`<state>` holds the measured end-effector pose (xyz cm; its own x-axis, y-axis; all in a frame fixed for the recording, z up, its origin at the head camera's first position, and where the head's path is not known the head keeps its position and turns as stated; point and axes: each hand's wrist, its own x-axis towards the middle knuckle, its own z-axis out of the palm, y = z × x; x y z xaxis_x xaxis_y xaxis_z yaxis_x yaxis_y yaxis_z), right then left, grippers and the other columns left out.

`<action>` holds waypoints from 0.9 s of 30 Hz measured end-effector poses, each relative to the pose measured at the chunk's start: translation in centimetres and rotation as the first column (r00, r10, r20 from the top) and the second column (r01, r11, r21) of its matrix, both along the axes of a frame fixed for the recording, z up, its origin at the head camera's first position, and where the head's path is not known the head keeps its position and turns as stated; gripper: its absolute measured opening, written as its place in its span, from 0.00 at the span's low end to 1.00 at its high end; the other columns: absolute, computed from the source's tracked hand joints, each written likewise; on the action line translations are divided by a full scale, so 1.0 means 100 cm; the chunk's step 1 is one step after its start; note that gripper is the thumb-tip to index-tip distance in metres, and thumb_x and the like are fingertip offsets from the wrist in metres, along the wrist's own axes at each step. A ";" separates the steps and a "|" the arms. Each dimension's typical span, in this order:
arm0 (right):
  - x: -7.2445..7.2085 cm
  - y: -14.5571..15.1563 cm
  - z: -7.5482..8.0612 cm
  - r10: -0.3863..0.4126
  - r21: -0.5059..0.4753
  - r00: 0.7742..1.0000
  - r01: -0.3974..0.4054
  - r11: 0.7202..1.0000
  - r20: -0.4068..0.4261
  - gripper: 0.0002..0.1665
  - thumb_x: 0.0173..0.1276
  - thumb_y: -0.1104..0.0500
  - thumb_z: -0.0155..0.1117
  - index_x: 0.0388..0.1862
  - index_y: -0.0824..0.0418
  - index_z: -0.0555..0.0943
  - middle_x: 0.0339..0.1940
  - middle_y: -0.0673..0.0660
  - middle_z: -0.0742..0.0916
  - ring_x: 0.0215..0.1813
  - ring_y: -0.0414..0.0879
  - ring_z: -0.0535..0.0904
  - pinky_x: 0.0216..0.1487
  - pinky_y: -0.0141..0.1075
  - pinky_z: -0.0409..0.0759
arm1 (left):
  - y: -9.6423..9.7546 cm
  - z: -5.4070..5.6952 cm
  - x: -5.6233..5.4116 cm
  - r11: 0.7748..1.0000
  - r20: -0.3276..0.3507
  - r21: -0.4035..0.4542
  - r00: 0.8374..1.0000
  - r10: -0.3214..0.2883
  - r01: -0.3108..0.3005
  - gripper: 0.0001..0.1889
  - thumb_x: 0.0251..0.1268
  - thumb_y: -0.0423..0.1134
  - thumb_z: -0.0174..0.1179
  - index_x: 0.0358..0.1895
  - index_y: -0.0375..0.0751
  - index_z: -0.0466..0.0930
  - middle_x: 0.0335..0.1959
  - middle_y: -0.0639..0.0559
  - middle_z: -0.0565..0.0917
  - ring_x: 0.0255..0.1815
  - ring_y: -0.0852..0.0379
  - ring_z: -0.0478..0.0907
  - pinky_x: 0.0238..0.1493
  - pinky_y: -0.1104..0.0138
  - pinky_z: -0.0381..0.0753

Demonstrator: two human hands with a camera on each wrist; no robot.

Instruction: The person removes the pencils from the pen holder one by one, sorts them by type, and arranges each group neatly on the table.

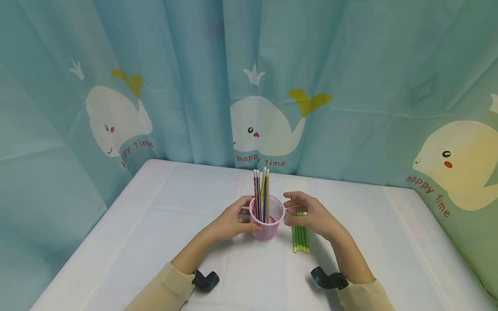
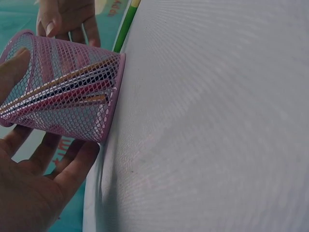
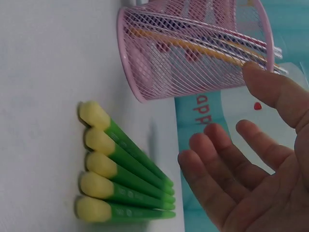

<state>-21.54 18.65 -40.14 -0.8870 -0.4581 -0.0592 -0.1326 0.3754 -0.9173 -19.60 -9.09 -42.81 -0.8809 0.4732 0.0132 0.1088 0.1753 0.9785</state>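
Observation:
A pink mesh pencil cup (image 1: 265,234) stands on the table, holding several pencils (image 1: 257,185) with white ends up, leaning to the cup's left side. My left hand (image 1: 227,225) grips the cup from the left, thumb on its near side at the rim and fingers around the far side. On the cup's right, my right hand (image 1: 314,216) holds nothing; its fingers are spread and loosely bent, with the thumb (image 3: 270,89) close to the rim. Beneath it lies a row of several slim green sticks (image 3: 140,191) with pale yellow ends, partly hidden by the hand in the head view.
A white cloth covers the table (image 1: 155,207). Behind and at both sides hangs a blue-green curtain (image 1: 202,108) printed with whales, meeting the table's back edge. Each wrist carries a black device (image 1: 206,280) near the beige sleeve (image 1: 165,287).

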 end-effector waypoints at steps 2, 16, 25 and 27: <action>0.001 -0.003 -0.001 0.017 -0.013 1.000 -0.017 1.000 0.008 0.45 0.57 0.61 0.77 0.72 0.65 0.67 0.61 0.65 0.80 0.61 0.60 0.77 0.59 0.47 0.81 | 0.000 0.000 0.000 1.000 0.003 0.001 1.000 0.000 0.000 0.40 0.57 0.36 0.73 0.72 0.45 0.63 0.64 0.43 0.74 0.63 0.42 0.76 0.61 0.55 0.81; 0.006 -0.019 -0.008 0.125 -0.107 0.992 -0.123 0.987 0.017 0.45 0.56 0.65 0.76 0.72 0.63 0.67 0.64 0.66 0.78 0.64 0.65 0.75 0.61 0.46 0.81 | 0.000 -0.001 -0.001 1.000 -0.020 0.024 1.000 -0.019 0.019 0.39 0.58 0.33 0.72 0.72 0.43 0.62 0.64 0.42 0.74 0.63 0.42 0.75 0.62 0.56 0.80; 0.005 -0.025 -0.013 0.140 -0.148 0.990 -0.136 0.980 0.017 0.45 0.55 0.64 0.77 0.71 0.62 0.68 0.64 0.64 0.79 0.65 0.65 0.74 0.63 0.47 0.79 | 0.000 -0.003 0.000 0.999 -0.021 0.032 1.000 -0.004 0.005 0.39 0.57 0.33 0.72 0.72 0.43 0.62 0.65 0.42 0.73 0.63 0.42 0.75 0.62 0.56 0.80; 0.006 -0.026 -0.013 0.129 -0.150 0.991 -0.124 0.981 0.023 0.46 0.55 0.64 0.77 0.72 0.60 0.67 0.65 0.62 0.78 0.66 0.64 0.74 0.64 0.50 0.77 | 0.000 -0.004 0.000 0.999 -0.027 0.032 1.000 -0.002 0.003 0.40 0.57 0.33 0.72 0.72 0.43 0.61 0.65 0.42 0.72 0.63 0.42 0.75 0.62 0.56 0.80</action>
